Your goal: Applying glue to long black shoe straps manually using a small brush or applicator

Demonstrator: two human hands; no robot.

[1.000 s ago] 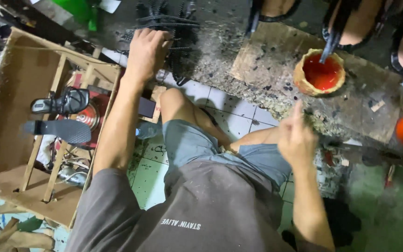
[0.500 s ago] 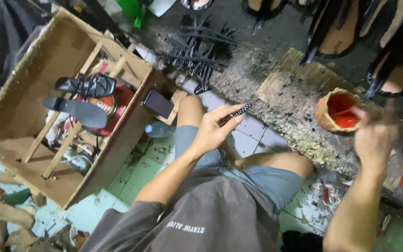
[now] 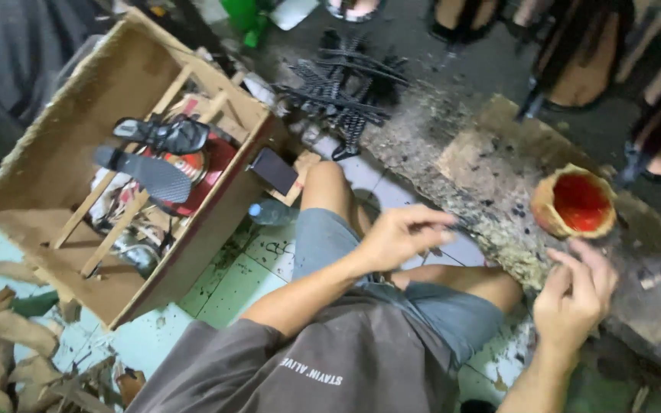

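Nearest the camera, the right hand (image 3: 575, 294) hovers with its grip narrow, fingertips pinched together on nothing that can be made out, just below the small pot of red glue (image 3: 575, 203) that stands on the stained wooden board (image 3: 491, 164). The left hand (image 3: 401, 235) hangs over the bent knee, its grip closed on a thin dark strap (image 3: 464, 223) whose end points toward the board. Farther off, a pile of black straps (image 3: 346, 88) lies on the floor, and to the left a wooden crate (image 3: 63, 122) holds a black shoe sole (image 3: 143, 172) and a red tin (image 3: 200, 164).
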